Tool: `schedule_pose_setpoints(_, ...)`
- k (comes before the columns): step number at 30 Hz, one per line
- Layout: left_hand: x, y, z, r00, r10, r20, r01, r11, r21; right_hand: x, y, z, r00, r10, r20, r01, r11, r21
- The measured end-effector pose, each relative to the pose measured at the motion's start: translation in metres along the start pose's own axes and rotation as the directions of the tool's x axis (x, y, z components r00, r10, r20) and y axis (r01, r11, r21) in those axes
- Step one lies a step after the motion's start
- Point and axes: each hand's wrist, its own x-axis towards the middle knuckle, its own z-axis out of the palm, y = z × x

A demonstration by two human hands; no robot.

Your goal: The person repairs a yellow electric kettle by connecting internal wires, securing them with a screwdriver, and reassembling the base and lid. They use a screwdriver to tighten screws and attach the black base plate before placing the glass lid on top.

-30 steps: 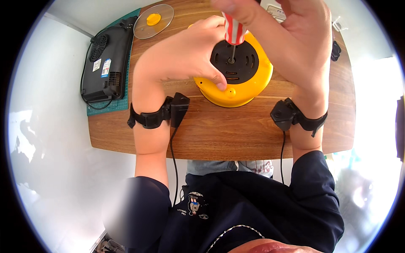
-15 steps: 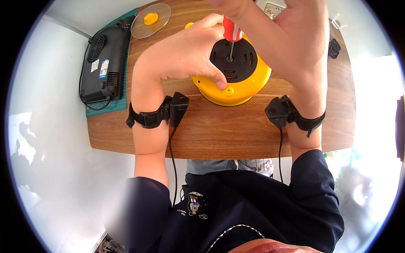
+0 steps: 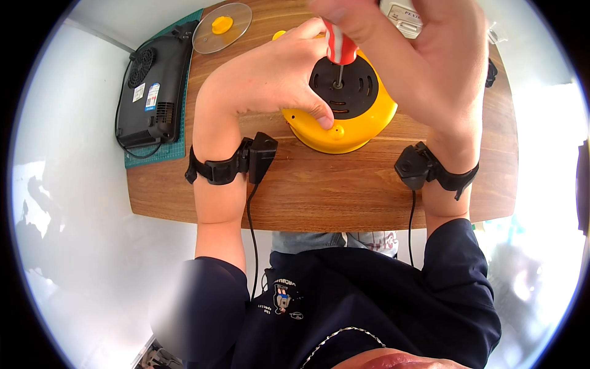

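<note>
A round yellow appliance (image 3: 342, 140), with a slotted black plate (image 3: 350, 101) facing up, lies on the wooden table. My left hand (image 3: 276, 74) wraps over its left side, thumb pressed on the yellow rim and fingers reaching the far side. A screwdriver (image 3: 340, 48) with a red and white handle stands nearly upright, its shaft tip in the central hole of the plate. Over its handle top is my right hand (image 3: 424, 67), thumb and fingers closed around it. The upper frame edge cuts off part of those fingers.
At the left, a black device (image 3: 144, 89) with a fan grille and cord lies on a green cutting mat (image 3: 178, 144). A glass lid (image 3: 236, 34) with a yellow knob lies behind. A whitish box (image 3: 402, 21) is partly hidden behind my right hand. Black wrist straps trail cables.
My right hand has shifted slightly to the right and turned a little at the screwdriver handle. The left hand and the yellow appliance have barely moved.
</note>
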Motion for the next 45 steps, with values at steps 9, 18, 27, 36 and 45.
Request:
schedule_pose_setpoints(9,0.001,-0.004,0.008,0.982,0.116,-0.148,-0.130,0.988,-0.088,-0.002,-0.004,0.002,0.999,0.037,-0.005,-0.037,0.999,0.032)
schedule_pose_setpoints(18,0.000,0.001,0.001,0.999,0.032,-0.022,-0.033,0.999,-0.018,-0.001,-0.004,0.001,0.998,0.065,0.003,-0.065,0.996,0.056)
schedule_pose_setpoints(27,0.001,0.003,-0.001,0.998,-0.058,0.024,0.058,0.998,0.030,0.000,-0.007,0.001,0.996,0.086,0.010,-0.087,0.994,0.072)
schedule_pose_setpoints(36,0.001,0.014,-0.008,0.982,-0.154,0.113,0.154,0.988,0.008,0.002,-0.013,0.000,0.990,0.143,-0.001,-0.143,0.984,0.103)
schedule_pose_setpoints(45,0.003,0.006,-0.002,0.997,-0.067,0.033,0.065,0.996,0.069,0.005,-0.006,-0.009,0.999,0.027,-0.026,-0.026,1.000,0.016)
